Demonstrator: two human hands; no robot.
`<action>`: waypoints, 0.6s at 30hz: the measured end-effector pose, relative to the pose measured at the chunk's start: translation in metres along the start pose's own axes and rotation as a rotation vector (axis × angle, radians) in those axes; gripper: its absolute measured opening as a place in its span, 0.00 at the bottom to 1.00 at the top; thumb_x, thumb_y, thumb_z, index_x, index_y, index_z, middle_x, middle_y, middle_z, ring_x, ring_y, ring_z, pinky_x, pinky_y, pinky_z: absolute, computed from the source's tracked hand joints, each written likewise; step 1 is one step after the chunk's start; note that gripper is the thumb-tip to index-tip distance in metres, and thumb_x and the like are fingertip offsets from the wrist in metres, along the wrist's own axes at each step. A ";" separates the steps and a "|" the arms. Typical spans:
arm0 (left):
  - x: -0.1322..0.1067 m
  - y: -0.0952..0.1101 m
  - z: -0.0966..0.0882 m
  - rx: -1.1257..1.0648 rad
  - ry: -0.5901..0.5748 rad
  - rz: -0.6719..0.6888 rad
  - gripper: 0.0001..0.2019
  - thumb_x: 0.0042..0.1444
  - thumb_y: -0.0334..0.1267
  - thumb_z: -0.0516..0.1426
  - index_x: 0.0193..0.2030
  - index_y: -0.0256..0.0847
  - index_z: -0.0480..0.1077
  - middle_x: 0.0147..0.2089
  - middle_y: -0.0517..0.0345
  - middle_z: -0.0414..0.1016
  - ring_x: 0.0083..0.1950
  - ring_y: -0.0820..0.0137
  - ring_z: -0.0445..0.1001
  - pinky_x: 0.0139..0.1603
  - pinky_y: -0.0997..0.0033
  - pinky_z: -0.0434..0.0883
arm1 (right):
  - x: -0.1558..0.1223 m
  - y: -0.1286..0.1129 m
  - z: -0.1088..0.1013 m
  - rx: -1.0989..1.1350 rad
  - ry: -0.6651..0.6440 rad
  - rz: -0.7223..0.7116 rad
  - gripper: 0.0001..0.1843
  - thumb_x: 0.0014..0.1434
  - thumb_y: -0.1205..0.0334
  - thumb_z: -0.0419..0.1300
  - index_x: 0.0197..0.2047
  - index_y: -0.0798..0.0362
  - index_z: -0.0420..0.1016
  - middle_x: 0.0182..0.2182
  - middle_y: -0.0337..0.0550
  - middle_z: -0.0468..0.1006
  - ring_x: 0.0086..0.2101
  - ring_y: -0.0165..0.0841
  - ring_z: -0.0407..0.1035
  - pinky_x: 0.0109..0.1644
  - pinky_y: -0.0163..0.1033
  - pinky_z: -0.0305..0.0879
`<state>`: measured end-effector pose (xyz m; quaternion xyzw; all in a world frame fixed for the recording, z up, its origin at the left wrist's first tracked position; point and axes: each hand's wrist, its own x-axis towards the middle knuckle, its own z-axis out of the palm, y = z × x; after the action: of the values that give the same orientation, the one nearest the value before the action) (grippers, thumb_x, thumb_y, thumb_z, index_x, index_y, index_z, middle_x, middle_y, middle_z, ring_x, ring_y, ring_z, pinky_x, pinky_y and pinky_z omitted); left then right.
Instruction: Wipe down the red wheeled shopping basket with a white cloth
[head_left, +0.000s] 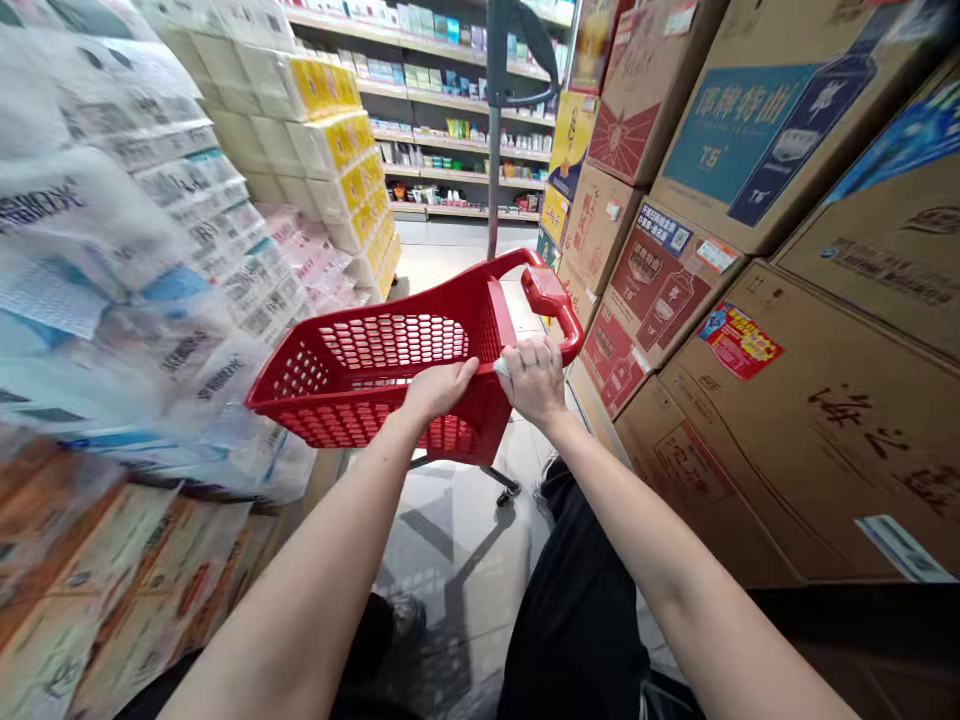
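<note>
- left hand [442,388] curled over back rim of red cart [352,375], gripping it
- right hand [534,380] closed tight on handle [561,312], white scrap [501,366] under fingers
- cart's mid-aisle btwn tissue packs [112,270] & cardboard boxes [795,440]
- shelves [450,130] way back

L hand [439,388] grips the rear rim of a red cart [360,380]. R hand [535,380] is just beside it, curled round the handle [551,295] w/ a white scrap [501,367] under the fingers. Glossy floor [457,540] below. Cartons [787,420] are stacked close on the R, tissue packs [135,260] on the L, blurred. Shelves [450,130] at the far end, grey pole [495,130] in front.
</note>
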<state>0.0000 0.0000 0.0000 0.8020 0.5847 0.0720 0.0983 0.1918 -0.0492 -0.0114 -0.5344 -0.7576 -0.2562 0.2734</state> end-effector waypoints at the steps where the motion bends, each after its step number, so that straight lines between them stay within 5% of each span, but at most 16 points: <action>1: -0.002 -0.002 0.000 0.006 -0.003 -0.018 0.41 0.65 0.60 0.28 0.47 0.39 0.76 0.50 0.42 0.79 0.54 0.51 0.76 0.50 0.57 0.70 | -0.004 0.004 -0.005 0.002 -0.015 -0.060 0.25 0.69 0.51 0.48 0.61 0.57 0.68 0.58 0.55 0.69 0.61 0.49 0.56 0.69 0.61 0.44; 7: -0.012 -0.006 0.002 -0.004 0.027 0.017 0.37 0.67 0.56 0.29 0.48 0.40 0.75 0.52 0.45 0.79 0.54 0.55 0.76 0.51 0.60 0.69 | -0.013 0.025 -0.029 -0.052 -0.091 -0.285 0.25 0.70 0.62 0.49 0.68 0.51 0.59 0.65 0.53 0.61 0.64 0.45 0.52 0.68 0.54 0.48; 14: -0.017 0.003 0.003 -0.053 0.053 0.014 0.33 0.69 0.52 0.31 0.52 0.42 0.73 0.56 0.49 0.77 0.56 0.57 0.75 0.54 0.61 0.68 | 0.002 -0.014 -0.011 -0.102 -0.084 -0.020 0.21 0.72 0.56 0.44 0.58 0.56 0.69 0.47 0.55 0.73 0.49 0.45 0.63 0.60 0.54 0.54; 18: -0.016 -0.002 0.004 -0.080 0.050 0.049 0.33 0.69 0.53 0.31 0.51 0.43 0.74 0.56 0.50 0.77 0.57 0.58 0.74 0.54 0.62 0.67 | 0.002 -0.020 -0.011 -0.104 -0.128 -0.104 0.19 0.71 0.62 0.44 0.60 0.56 0.65 0.51 0.55 0.71 0.51 0.43 0.61 0.62 0.53 0.51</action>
<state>-0.0056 -0.0149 -0.0045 0.8094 0.5640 0.1176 0.1142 0.1738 -0.0609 -0.0039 -0.5234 -0.7858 -0.2744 0.1826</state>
